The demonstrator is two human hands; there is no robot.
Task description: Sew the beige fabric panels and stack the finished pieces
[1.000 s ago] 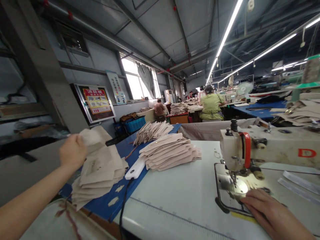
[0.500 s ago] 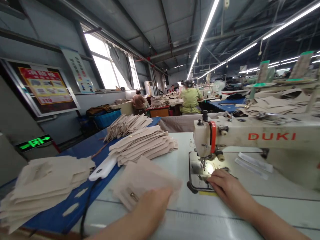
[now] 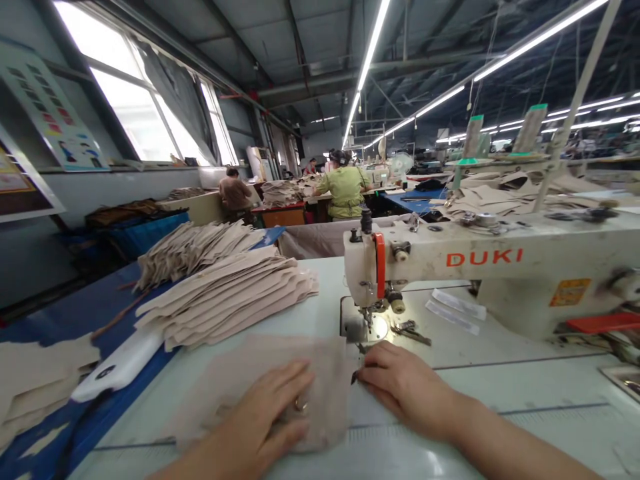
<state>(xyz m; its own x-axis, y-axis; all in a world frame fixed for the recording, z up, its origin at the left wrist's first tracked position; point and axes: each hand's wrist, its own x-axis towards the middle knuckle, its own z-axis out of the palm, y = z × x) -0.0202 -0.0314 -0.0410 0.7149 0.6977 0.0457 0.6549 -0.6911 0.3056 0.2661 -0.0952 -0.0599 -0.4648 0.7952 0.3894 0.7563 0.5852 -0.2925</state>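
Note:
My left hand (image 3: 273, 410) lies with its fingers apart on a beige fabric piece (image 3: 325, 373), which is smeared by motion on the table before the sewing machine. A small metal fitting (image 3: 301, 403) shows between thumb and forefinger. My right hand (image 3: 400, 383), fingers together, pinches a small dark piece (image 3: 355, 377) just right of the fabric. Its exact kind is unclear. Behind that hand stands the sewing machine (image 3: 400, 267) marked DUKI, its needle above a lit metal plate. A dark metal tool, apparently thread snips (image 3: 413, 331), lies right of the needle.
Stacked beige fabric pieces (image 3: 240, 290) lie left of the machine, with more fabric (image 3: 35, 373) farther left. A white handheld device (image 3: 120, 367) with a black cord sits between them. Two pale strips (image 3: 457, 305) rest under the machine arm. A person in yellow-green (image 3: 343, 190) sits beyond.
The view has turned right. My left hand has brought the fabric closer to the machine's front and spread its fingers. My right hand has drawn back from the needle plate with the dark piece.

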